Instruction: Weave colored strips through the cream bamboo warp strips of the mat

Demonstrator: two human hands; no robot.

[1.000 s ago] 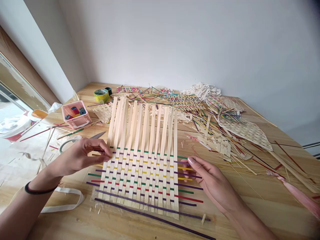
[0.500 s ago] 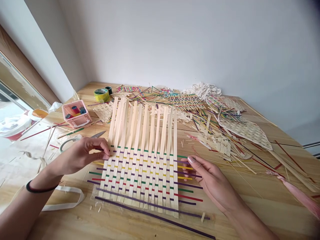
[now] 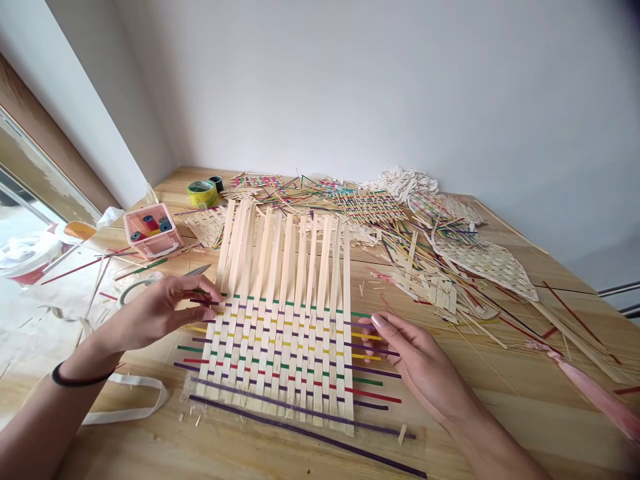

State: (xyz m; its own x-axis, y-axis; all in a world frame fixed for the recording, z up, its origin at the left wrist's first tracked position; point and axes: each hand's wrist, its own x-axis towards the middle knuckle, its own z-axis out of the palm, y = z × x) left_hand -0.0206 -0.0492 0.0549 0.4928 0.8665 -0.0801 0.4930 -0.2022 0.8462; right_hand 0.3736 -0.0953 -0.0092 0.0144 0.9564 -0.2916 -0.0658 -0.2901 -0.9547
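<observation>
A half-woven mat (image 3: 285, 343) of pale flat strips, crossed by thin purple, yellow, green and red strips, lies before me. Its pale strips (image 3: 275, 260) fan upward unwoven. At its upper left edge is my left hand (image 3: 167, 310), thumb and forefinger parted around the jutting ends of a dark purple and a green strip. Against the upper right edge, my right hand (image 3: 407, 350) pinches a purple strip (image 3: 361, 325) near its end; its other fingers are partly hidden beneath neighbouring strips. Clear tape and a purple strip (image 3: 300, 430) cross the table along the mat's lower edge.
Scissors (image 3: 197, 270) lie behind my left hand, near a pink box (image 3: 153, 230) of thread spools and a yellow tape roll (image 3: 202, 193). Strip scraps and woven pieces pile up at the back. A leaf-shaped woven fan (image 3: 485, 263) and a pink tassel (image 3: 590, 387) are at right.
My left thumb and forefinger have parted slightly, showing strip ends between them. The right hand keeps its pinch at the right edge. The view has shifted slightly.
</observation>
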